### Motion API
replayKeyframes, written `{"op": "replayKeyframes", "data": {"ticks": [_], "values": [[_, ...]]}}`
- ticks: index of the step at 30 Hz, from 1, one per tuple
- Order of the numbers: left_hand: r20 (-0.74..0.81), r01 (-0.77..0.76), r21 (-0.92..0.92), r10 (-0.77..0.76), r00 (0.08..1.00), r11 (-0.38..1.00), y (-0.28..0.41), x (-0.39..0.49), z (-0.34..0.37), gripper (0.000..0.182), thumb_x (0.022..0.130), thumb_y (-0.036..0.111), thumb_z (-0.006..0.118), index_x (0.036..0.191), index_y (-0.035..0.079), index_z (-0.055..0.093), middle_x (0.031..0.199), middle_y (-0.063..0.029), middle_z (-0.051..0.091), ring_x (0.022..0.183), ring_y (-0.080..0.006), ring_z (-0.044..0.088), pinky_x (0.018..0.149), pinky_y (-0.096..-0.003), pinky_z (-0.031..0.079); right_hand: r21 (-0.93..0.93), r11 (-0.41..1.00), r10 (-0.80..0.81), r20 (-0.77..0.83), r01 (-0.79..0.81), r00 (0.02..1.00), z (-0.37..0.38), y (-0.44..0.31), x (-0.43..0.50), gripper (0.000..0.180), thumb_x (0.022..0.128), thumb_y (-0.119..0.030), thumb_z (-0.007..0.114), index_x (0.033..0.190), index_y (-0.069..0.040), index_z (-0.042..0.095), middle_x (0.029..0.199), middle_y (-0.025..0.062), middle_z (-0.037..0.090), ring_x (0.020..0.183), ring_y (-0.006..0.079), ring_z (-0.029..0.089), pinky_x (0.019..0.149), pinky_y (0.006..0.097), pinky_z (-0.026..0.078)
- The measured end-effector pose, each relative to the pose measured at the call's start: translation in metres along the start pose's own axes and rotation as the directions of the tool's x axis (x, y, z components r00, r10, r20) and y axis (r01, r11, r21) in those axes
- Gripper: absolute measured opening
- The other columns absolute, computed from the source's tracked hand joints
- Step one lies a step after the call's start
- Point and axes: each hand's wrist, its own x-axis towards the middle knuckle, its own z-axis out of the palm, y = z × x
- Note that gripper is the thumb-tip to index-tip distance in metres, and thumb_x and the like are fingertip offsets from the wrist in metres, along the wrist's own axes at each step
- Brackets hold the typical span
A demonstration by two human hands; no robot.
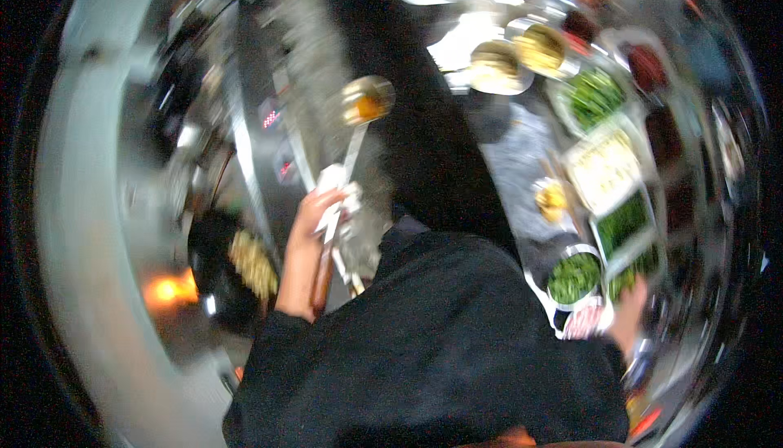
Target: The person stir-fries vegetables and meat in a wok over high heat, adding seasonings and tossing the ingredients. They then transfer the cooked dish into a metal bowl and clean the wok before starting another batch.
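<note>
My left hand (321,206) grips the long handle of a metal ladle (369,100) together with a bunched white cloth (332,177). Orange-brown liquid sits in the ladle's bowl, and the handle ends in a brown grip along my wrist. Out to the right, my right hand (629,310) reaches over the edge of a container of cut greens (630,277); blur hides how its fingers stand. Close by it are a round bowl of chopped greens (574,280) and a pink-and-white food, perhaps sliced meat (584,321).
On the left, a dark wok (214,264) holds pale yellowish food (254,263) beside an orange flame (170,289). Red-lit displays (270,119) show on the stove front. The right counter (520,167) carries a tray of pale pieces (605,170), a small yellow-filled bowl (550,200) and several other containers.
</note>
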Motion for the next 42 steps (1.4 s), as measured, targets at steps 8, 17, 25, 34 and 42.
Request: {"op": "replayKeyframes", "data": {"ticks": [8, 17, 25, 34, 42], "values": [[0.197, -0.019, -0.182, 0.056, 0.979, 0.983, -0.036, -0.006, -0.063, 0.015, 0.085, 0.012, 0.065, 0.095, 0.001, 0.062, 0.077, -0.0083, 0.064, 0.056, -0.0147, 0.06, 0.049, -0.0272, 0.048, -0.502, 0.402, -0.423, 0.64, 0.766, 0.641, 0.291, -0.191, -0.179, 0.037, 0.099, -0.02, 0.046, 0.13, -0.001, 0.054, 0.135, 0.0112, 0.048, 0.106, 0.0201, 0.056, 0.086, 0.0326, 0.047], [-0.27, -0.472, -0.305, 0.401, 0.876, 0.827, -0.085, -0.144, -0.179, 0.034, 0.088, 0.002, 0.06, 0.121, 0.0, 0.057, 0.1, -0.0086, 0.067, 0.086, -0.018, 0.067, 0.075, -0.0323, 0.055, 0.099, 0.894, 0.111, 0.896, 0.437, -0.431, 0.65, -0.072, -0.644, 0.025, 0.087, -0.005, 0.061, 0.112, -0.001, 0.058, 0.121, 0.0137, 0.062, 0.116, 0.024, 0.057, 0.102, 0.0358, 0.042], [-0.855, 0.313, 0.435, 0.279, 0.436, 0.844, -0.156, -0.23, -0.253, 0.047, 0.076, 0.004, 0.066, 0.12, 0.004, 0.05, 0.095, -0.0192, 0.065, 0.088, -0.0391, 0.064, 0.074, -0.0473, 0.05, 0.254, 0.653, 0.36, 0.725, 0.714, -0.588, 0.74, 0.155, -0.84, 0.024, 0.091, -0.009, 0.062, 0.115, -0.001, 0.061, 0.095, 0.0036, 0.064, 0.083, 0.0081, 0.057, 0.072, 0.0239, 0.048], [-0.958, 0.441, 0.284, 0.271, 0.095, 0.852, -0.222, -0.228, -0.258, 0.058, 0.076, 0.012, 0.075, 0.129, 0.004, 0.052, 0.121, -0.0181, 0.062, 0.111, -0.0342, 0.06, 0.099, -0.0433, 0.044, 0.809, 0.425, 0.137, 0.386, 0.406, -0.912, 0.771, 0.165, -0.837, 0.03, 0.077, -0.006, 0.062, 0.107, -0.005, 0.066, 0.095, 0.0159, 0.067, 0.087, 0.0338, 0.065, 0.082, 0.045, 0.053], [-0.951, -0.224, 0.23, 0.268, 0.153, 0.947, -0.11, -0.182, -0.217, 0.036, 0.093, 0.021, 0.057, 0.124, 0.003, 0.05, 0.097, -0.0081, 0.055, 0.08, -0.0186, 0.052, 0.072, -0.0292, 0.045, 0.643, 0.432, -0.065, 0.721, 0.632, -0.689, 0.832, 0.006, -0.577, 0.053, 0.068, 0.0, 0.069, 0.12, -0.008, 0.06, 0.118, 0.0166, 0.059, 0.108, 0.0352, 0.058, 0.096, 0.0416, 0.047]]}}
